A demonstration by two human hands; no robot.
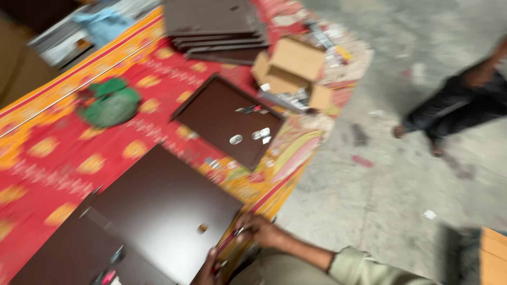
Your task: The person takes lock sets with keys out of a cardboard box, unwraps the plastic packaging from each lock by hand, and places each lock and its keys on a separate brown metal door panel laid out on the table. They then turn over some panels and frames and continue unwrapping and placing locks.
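Gripping the near right edge of a large dark brown flat metal panel (163,211), the right hand (261,230) curls its fingers over the rim, with something small and shiny pinched at the fingertips; blur hides what it is. The left hand (210,270) sits just below, at the panel's near corner, closed against the edge around a small red object, though the frame cuts off most of it. An olive sleeve (364,266) covers the right forearm.

This panel lies at the near end of the surface (47,158), which is draped in a red and orange patterned cloth, and it has a small square cut-out (203,228) near its right side. A second dark panel (79,253) lies partly under it on the left.

Farther along, in the middle, a smaller dark brown tray-like panel (224,119) holds a few silvery metal fittings (253,135). Beyond it stands an open brown cardboard box (290,71), and at the far end a stack of dark brown panels (216,26). A crumpled green cloth (110,103) rests on the left side of the surface.

On the grey concrete floor (380,174) to the right, another person's bare feet and dark trousers (454,105) show, well apart from the surface.
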